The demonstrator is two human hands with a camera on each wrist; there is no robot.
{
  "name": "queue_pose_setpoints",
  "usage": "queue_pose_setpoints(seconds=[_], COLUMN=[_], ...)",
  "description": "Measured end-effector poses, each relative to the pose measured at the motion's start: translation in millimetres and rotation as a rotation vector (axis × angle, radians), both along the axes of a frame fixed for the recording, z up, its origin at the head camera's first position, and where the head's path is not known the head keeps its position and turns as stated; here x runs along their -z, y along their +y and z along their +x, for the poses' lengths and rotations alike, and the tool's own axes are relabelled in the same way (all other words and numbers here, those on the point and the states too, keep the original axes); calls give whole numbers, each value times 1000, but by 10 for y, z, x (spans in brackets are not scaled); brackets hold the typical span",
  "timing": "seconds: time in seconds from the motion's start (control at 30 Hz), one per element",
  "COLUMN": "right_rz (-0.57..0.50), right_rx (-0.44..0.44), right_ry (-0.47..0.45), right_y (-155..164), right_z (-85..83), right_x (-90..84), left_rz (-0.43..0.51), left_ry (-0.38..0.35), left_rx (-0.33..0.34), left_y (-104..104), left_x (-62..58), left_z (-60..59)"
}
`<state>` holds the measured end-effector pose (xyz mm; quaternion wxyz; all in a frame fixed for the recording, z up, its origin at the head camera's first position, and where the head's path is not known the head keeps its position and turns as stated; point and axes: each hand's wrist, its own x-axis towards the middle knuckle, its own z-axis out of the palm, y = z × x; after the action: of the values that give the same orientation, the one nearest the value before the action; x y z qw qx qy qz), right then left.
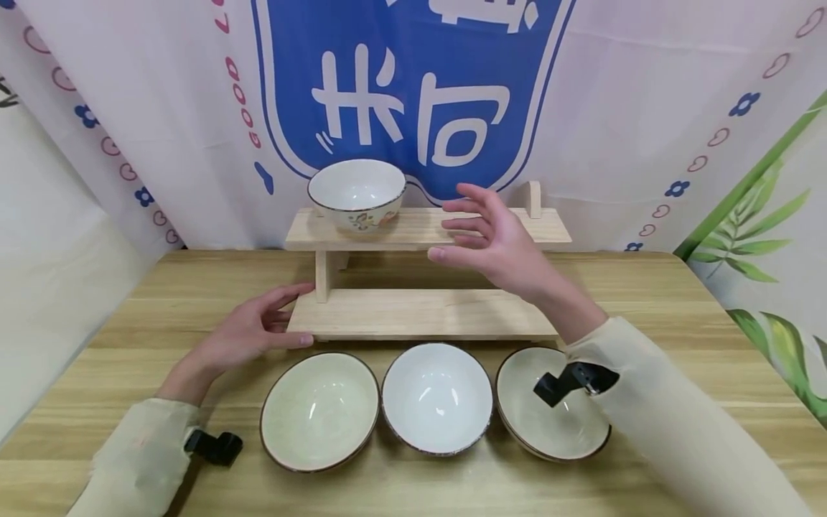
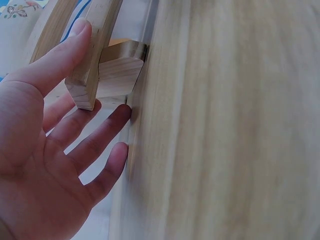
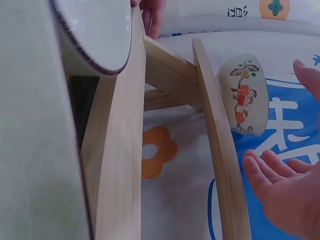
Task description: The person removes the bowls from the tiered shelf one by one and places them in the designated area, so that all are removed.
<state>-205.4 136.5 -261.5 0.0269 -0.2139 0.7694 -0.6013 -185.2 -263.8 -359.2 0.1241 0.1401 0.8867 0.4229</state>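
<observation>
Right now our right hand [image 1: 494, 240] hangs in the air over the top shelf of the wooden rack [image 1: 426, 228], fingers spread and relaxed, holding nothing. The painted bowl [image 1: 357, 192] sits upright on the left part of that shelf, just beside our fingertips but clearly apart from them. Our left hand [image 1: 248, 334] lies flat and loose at the rack's lower left corner, fingertips touching the wood by the upright post, gripping nothing either.

If we're working with that painted bowl, we'd say keep the left hand where it is so the rack doesn't skate around, and bring the right in from the side, level with the rim, not from above. The shelf looks narrow, so a nudge could tip the bowl off the back.

In front of the rack, on the table [image 1: 652, 287], three bowls sit in a row: a greenish bowl [image 1: 319, 411], a white bowl [image 1: 436, 397] and a third bowl [image 1: 549, 416].

Stuff we can't make out: our right sleeve and the wrist camera cover part of the third bowl. The left wrist view is blurry on the tabletop side. The right wrist view cuts off most of our hand.
</observation>
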Motion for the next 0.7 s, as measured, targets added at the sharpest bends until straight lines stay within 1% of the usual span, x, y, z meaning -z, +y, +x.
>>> queue_pose_setpoints(seconds=[0.23,0.47,0.7], right_rz=[9,38,31], right_rx=[39,60,41], right_ry=[1,-32,-50], right_y=[-237,-396,-548], right_z=[-115,-214,-338], right_x=[-33,-49,-46], left_rz=[-1,4,-5], left_ry=[2,10,12], left_rx=[1,4,3], left_y=[-7,-1,0], left_x=[5,5,7], left_z=[-1,-8,-6])
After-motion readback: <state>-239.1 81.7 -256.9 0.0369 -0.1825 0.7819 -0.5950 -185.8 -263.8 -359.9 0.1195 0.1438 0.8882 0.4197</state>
